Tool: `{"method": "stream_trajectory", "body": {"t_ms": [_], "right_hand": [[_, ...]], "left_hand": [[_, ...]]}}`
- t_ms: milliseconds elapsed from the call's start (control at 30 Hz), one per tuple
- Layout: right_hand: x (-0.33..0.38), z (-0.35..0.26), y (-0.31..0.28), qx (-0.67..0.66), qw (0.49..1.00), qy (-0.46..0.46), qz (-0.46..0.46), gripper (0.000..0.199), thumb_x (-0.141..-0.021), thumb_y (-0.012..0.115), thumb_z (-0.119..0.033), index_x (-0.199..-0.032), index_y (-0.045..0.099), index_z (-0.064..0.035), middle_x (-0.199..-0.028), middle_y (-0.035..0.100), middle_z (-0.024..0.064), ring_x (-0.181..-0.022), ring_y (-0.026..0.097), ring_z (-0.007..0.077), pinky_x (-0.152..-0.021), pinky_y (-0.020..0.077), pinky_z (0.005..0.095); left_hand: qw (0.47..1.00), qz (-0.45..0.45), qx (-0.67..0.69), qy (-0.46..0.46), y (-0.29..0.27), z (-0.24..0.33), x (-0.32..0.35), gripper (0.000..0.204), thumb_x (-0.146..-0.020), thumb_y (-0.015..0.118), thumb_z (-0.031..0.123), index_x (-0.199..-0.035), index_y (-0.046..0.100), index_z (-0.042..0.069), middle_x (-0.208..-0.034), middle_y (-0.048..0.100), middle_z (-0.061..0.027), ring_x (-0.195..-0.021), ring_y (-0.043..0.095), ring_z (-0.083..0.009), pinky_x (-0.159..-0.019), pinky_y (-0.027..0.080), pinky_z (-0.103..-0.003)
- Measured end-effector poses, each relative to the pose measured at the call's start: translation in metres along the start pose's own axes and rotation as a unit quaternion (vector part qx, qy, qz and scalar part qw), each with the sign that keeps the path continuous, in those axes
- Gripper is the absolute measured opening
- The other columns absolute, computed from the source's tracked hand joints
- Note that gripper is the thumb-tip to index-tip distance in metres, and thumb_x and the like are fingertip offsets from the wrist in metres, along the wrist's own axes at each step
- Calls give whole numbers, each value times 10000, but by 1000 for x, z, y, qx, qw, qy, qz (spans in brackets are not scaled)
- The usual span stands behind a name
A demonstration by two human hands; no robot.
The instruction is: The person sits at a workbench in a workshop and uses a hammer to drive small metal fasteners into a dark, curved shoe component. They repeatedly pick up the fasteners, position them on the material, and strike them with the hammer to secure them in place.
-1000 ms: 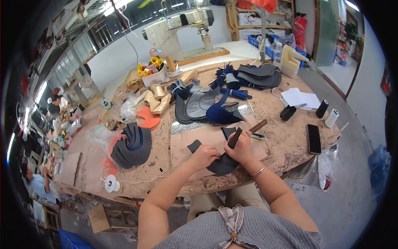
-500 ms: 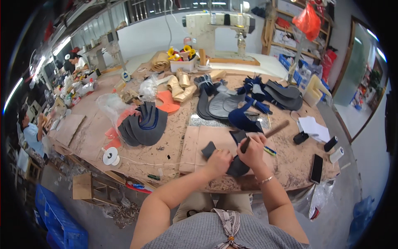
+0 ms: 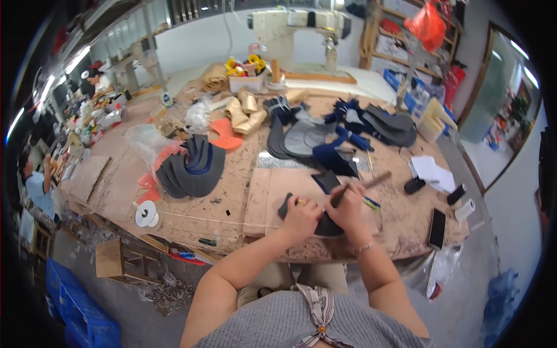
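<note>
My left hand (image 3: pixel 303 219), its fingers bent together, holds down a dark grey curved piece of material (image 3: pixel 330 227) on a pale work board (image 3: pixel 264 200). Close beside it, my right hand (image 3: pixel 348 210) is closed round a tool with a brown stick-like handle (image 3: pixel 378 180). That handle slants out to the upper right; its working end is hidden by my fingers. Just beyond my hands lies a dark strip with a blue edge (image 3: pixel 326 181). A yellow-green pen-like item (image 3: pixel 371 203) rests right of my right hand.
Stacked grey pieces (image 3: pixel 191 168) lie to the left, more grey and navy pieces (image 3: pixel 307 138) beyond the board. A white spool (image 3: pixel 147 214) trails thread toward the board. On the right are a phone (image 3: pixel 436 228) and thread cones (image 3: pixel 456 194). A sewing machine (image 3: pixel 296 37) stands behind.
The whole view has shifted slightly. The tool's handle has dipped and moved a little left with my right hand. My left hand stays on the dark grey piece.
</note>
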State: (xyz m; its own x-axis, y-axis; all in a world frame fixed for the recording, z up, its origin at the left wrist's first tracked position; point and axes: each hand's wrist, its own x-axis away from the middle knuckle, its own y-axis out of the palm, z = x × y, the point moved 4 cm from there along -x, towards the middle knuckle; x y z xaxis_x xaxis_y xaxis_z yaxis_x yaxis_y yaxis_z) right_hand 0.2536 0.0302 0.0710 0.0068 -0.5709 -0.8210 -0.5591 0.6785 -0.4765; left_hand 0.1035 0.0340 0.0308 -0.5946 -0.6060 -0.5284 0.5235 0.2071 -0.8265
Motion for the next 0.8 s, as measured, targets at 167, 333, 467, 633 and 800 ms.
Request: {"method": "stream_trajectory", "body": {"t_ms": [167,333,467,633,800], "right_hand": [[-14,-11,-15,21,999,-21,27,156,-649,753,-126,-679,601,-106,-703,615,27,-772,589,257,-840,377,413],[-2,5,4,-36,999,19,-35,145,-650,750,-127,-687,611,-106,-689,601,35,-775,577,247,-853,368,417],[-15,-11,-8,21,998,-55,-4,135,-656,737,-113,-694,608,-108,-683,592,42,-761,579,251,-845,375,419],[-2,-1,12,-12,999,-20,-42,140,-657,735,-109,-712,607,-108,-681,588,42,-759,577,255,-846,375,419],[-20,-17,-1,2,998,-48,35,155,-653,740,-116,-690,590,-105,-686,596,46,-761,583,258,-829,375,415]], "left_hand": [[995,63,63,-37,0,-8,6,48,-776,691,128,-810,660,141,-895,620,-9,-993,590,-218,-951,313,-455],[997,42,52,-25,0,-8,3,48,-780,695,131,-816,667,146,-900,628,-6,-997,598,-213,-966,317,-461],[997,60,56,10,-4,-15,8,50,-781,695,133,-813,661,152,-888,619,-6,-998,602,-207,-981,324,-488],[998,47,44,9,-4,-13,4,58,-777,702,148,-803,653,160,-884,610,-1,-987,607,-206,-990,329,-505],[997,65,31,-5,-2,-13,6,65,-771,706,156,-809,652,154,-886,611,-11,-975,608,-210,-994,332,-502]]}}
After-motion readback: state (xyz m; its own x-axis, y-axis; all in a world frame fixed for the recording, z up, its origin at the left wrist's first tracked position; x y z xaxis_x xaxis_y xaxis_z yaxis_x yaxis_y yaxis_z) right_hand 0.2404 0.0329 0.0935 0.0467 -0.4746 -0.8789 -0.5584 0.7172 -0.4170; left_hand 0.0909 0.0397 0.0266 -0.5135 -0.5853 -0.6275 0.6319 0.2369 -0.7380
